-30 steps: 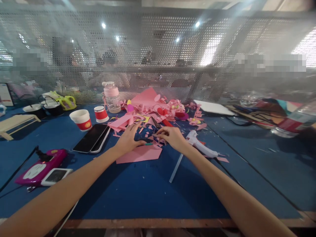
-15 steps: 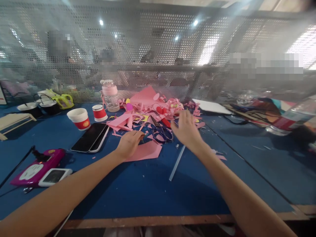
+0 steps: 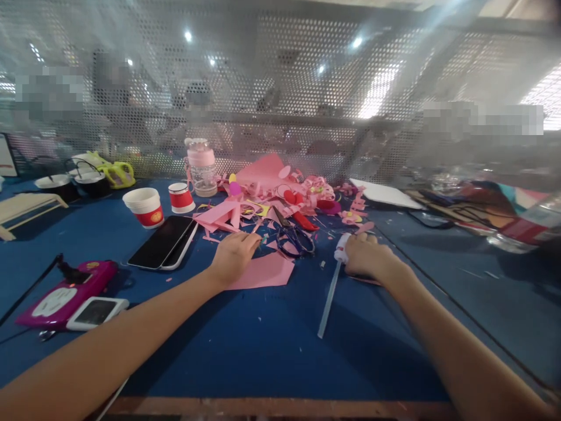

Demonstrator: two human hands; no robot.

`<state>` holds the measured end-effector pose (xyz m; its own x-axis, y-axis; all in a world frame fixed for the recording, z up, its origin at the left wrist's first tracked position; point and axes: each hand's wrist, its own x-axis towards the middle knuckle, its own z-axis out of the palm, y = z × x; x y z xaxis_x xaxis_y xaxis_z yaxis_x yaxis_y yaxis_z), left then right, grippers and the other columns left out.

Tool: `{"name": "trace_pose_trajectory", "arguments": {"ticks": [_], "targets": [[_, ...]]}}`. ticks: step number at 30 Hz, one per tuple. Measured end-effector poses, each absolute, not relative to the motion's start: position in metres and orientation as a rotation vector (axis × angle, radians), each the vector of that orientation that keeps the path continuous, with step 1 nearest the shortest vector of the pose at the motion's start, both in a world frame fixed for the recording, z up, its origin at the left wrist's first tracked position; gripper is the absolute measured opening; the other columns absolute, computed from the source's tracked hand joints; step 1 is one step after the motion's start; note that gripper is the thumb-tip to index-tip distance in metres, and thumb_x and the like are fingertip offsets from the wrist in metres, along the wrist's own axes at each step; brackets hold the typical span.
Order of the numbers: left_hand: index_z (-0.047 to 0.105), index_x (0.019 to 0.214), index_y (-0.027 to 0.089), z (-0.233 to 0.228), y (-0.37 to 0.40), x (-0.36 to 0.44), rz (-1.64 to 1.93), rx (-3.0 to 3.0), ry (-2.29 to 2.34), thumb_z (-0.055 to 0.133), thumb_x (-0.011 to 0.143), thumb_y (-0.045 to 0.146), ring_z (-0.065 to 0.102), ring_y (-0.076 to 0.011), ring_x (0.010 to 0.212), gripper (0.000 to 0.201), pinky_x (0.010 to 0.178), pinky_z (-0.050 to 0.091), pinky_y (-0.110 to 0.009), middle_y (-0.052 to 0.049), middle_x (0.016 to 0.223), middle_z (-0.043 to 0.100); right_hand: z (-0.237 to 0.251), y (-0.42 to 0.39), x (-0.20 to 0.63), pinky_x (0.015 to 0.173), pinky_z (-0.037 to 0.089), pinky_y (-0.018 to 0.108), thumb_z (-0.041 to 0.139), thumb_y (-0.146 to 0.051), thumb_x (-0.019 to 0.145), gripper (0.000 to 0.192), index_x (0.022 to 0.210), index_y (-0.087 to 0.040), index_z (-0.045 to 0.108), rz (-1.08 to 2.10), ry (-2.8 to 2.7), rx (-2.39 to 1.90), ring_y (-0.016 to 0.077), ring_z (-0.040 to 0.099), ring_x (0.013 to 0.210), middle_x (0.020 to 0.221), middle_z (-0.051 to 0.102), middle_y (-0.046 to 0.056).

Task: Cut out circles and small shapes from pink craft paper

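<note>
A blue table (image 3: 263, 351) carries many things. On the left lie a pink device (image 3: 65, 292), two phones (image 3: 164, 242) and two paper cups (image 3: 144, 207). In the middle lie a pink paper sheet (image 3: 267, 272), scissors (image 3: 295, 237), a heap of paper scraps (image 3: 284, 193) and a glue stick (image 3: 328, 298).

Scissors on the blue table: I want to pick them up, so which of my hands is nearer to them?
Left. The left hand rests on pink paper just left of the scissors; the right hand lies farther right, closed on the white glue gun.
</note>
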<state>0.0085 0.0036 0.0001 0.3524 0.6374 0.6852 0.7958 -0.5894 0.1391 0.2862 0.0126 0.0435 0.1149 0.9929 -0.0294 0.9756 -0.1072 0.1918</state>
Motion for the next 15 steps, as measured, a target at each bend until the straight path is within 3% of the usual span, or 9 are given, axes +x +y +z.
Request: {"name": "trace_pose_trajectory", "arguments": {"ticks": [4,11,13,15], "targets": [[0.054,0.090,0.016,0.000,0.003,0.010,-1.293,-2.412,-1.551,0.041,0.085,0.018,0.062,-0.0143,0.064,0.014,0.059,0.045,-0.025,-0.003,0.074,0.068,0.044,0.011,0.287,0.072,0.042,0.040,0.056,-0.014,0.062,0.050,0.107,0.006,0.053,0.269,1.920,2.122,0.0389,0.052,0.098,0.102,0.054,0.031],[0.044,0.090,0.018,0.011,0.003,0.010,-1.970,-2.217,-1.734,0.036,0.087,0.026,0.057,-0.0091,0.047,0.012,0.049,0.044,-0.021,0.000,0.066,0.064,0.055,0.015,0.289,0.075,0.039,0.040,0.048,-0.032,0.070,0.038,0.091,-0.001,0.056,0.536,2.305,2.260,0.0344,0.053,0.090,0.091,0.058,0.025],[0.042,0.089,0.018,0.014,0.003,0.010,-2.228,-2.093,-1.726,0.034,0.088,0.031,0.056,-0.0086,0.045,0.016,0.047,0.044,-0.020,0.000,0.064,0.062,0.060,0.015,0.285,0.070,0.042,0.037,0.045,-0.029,0.069,0.030,0.086,-0.007,0.057,0.380,2.486,2.449,0.0292,0.056,0.082,0.084,0.060,0.018],[0.040,0.088,0.018,0.015,0.002,0.010,-2.338,-2.101,-1.696,0.032,0.088,0.035,0.058,-0.0090,0.047,0.019,0.048,0.046,-0.020,0.000,0.066,0.062,0.064,0.013,0.282,0.056,0.042,0.031,0.044,-0.028,0.067,0.023,0.074,-0.013,0.058,-0.079,2.615,2.654,0.0233,0.055,0.065,0.066,0.059,0.010]]}}
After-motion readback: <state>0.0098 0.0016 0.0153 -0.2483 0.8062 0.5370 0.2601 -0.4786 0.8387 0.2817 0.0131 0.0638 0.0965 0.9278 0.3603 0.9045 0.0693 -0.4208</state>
